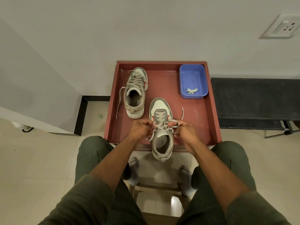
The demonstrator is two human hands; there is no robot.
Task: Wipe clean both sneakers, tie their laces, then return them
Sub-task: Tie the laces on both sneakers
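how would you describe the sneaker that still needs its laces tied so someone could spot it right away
Find the reddish-brown tray against the wall. Of its two grey-and-white sneakers, it is the far sneaker at back left, no hands on it. Its laces trail loose over the tray, unlike the near sneaker.

two sneakers on the red tabletop (194, 111): far sneaker (136, 93) at back left, near sneaker (161, 127) at the front edge, heel overhanging. one blue tub (193, 81) at back right, one crumpled wipe (192, 91) inside it. two hands at the near sneaker's laces: left hand (140, 129), right hand (185, 129). two socked feet on the floor below. one wall socket (283, 27) upper right. one black bench (254, 103) to the right. one small green scrap (99, 116) on the floor, left.
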